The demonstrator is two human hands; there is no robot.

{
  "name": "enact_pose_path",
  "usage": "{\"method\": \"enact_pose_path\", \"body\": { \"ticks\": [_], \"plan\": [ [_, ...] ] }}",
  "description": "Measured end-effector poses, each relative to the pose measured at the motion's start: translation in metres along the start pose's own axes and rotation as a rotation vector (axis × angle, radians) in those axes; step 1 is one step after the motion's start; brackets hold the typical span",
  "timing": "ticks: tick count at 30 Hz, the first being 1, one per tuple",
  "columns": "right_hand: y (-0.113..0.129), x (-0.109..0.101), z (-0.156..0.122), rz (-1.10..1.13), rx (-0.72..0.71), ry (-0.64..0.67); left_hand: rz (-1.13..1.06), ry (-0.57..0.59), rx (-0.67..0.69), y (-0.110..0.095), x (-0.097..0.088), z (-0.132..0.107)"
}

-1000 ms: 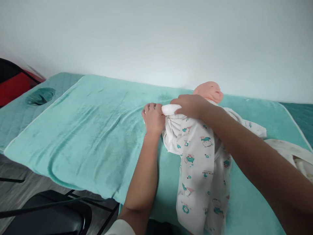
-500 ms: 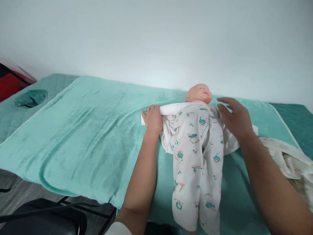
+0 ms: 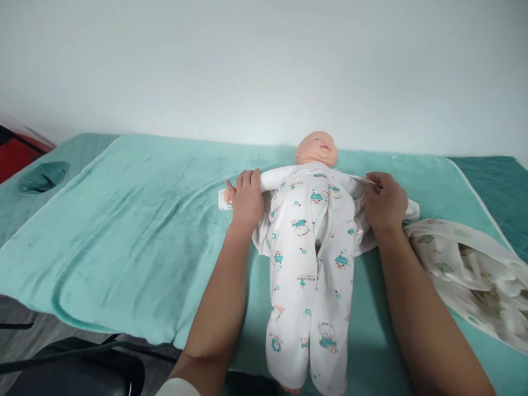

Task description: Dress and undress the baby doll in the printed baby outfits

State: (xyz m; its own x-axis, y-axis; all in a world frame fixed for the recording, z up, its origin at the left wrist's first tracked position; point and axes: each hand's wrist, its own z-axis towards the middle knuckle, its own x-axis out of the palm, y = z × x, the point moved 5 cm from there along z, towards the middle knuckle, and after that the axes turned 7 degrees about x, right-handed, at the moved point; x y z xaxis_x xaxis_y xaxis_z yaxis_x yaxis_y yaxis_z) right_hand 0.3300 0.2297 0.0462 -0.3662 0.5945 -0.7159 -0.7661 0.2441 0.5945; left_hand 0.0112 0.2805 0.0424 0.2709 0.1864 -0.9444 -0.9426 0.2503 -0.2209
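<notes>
A baby doll point(image 3: 317, 147) lies on its back on a teal towel point(image 3: 136, 220), dressed in a white printed sleepsuit point(image 3: 309, 269) that is open down the front. My left hand point(image 3: 244, 197) is closed around the doll's sleeved arm on the left. My right hand point(image 3: 384, 202) rests on the other sleeve, fingers curled and pinching the suit's fabric at the shoulder.
A crumpled white patterned cloth point(image 3: 466, 269) lies on the towel at the right. The towel covers a padded table with a face hole point(image 3: 41, 177) at the far left. A black chair point(image 3: 74, 374) stands below the front edge. A white wall runs behind.
My right hand left the doll's left sleeve, crossed over the body and landed on the other sleeve. The doll now lies flat and spread out.
</notes>
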Motion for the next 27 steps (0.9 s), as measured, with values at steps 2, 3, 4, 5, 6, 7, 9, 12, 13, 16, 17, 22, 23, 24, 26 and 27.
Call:
{"method": "enact_pose_path", "body": {
  "ticks": [2, 3, 4, 5, 6, 7, 9, 12, 13, 16, 17, 22, 23, 24, 26, 27],
  "plan": [
    [-0.005, 0.0, 0.002, -0.004, 0.032, 0.019, -0.084, -0.025, -0.002, -0.004, -0.002, -0.002],
    [-0.005, 0.001, 0.002, -0.019, 0.023, 0.039, -0.14, -0.062, 0.003, -0.008, -0.006, -0.004],
    [-0.004, 0.002, 0.001, -0.04, 0.008, 0.058, -0.204, -0.107, 0.018, -0.013, -0.013, -0.006],
    [-0.002, 0.003, -0.001, -0.062, -0.004, 0.072, -0.272, -0.15, 0.044, -0.02, -0.021, -0.008],
    [0.0, 0.003, -0.002, -0.081, -0.01, 0.083, -0.335, -0.178, 0.081, -0.03, -0.031, -0.01],
    [0.001, 0.004, -0.002, -0.093, -0.01, 0.091, -0.386, -0.184, 0.125, -0.042, -0.04, -0.012],
    [0.002, 0.004, -0.003, -0.104, -0.005, 0.099, -0.426, -0.105, 0.24, -0.072, -0.055, -0.014],
    [0.001, 0.004, -0.002, -0.113, 0.0, 0.105, -0.354, 0.112, 0.467, -0.128, -0.062, -0.009],
    [0.0, 0.004, -0.002, -0.119, 0.005, 0.109, -0.295, 0.163, 0.531, -0.146, -0.06, -0.005],
    [-0.002, 0.004, -0.002, -0.15, 0.031, 0.133, -0.057, 0.298, 0.653, -0.187, -0.042, 0.013],
    [-0.002, 0.004, -0.002, -0.159, 0.039, 0.141, 0.006, 0.348, 0.673, -0.198, -0.034, 0.019],
    [-0.003, 0.004, -0.002, -0.167, 0.052, 0.187, 0.149, 0.51, 0.629, -0.228, 0.001, 0.04],
    [-0.003, 0.004, 0.0, -0.164, 0.051, 0.199, 0.168, 0.522, 0.624, -0.231, 0.005, 0.041],
    [-0.004, 0.003, 0.001, -0.162, 0.051, 0.211, 0.184, 0.529, 0.623, -0.233, 0.007, 0.042],
    [-0.006, 0.002, 0.004, -0.156, 0.061, 0.229, 0.202, 0.527, 0.632, -0.234, 0.008, 0.046],
    [-0.009, 0.001, 0.006, -0.154, 0.079, 0.232, 0.21, 0.512, 0.64, -0.233, 0.007, 0.048]
  ]
}}
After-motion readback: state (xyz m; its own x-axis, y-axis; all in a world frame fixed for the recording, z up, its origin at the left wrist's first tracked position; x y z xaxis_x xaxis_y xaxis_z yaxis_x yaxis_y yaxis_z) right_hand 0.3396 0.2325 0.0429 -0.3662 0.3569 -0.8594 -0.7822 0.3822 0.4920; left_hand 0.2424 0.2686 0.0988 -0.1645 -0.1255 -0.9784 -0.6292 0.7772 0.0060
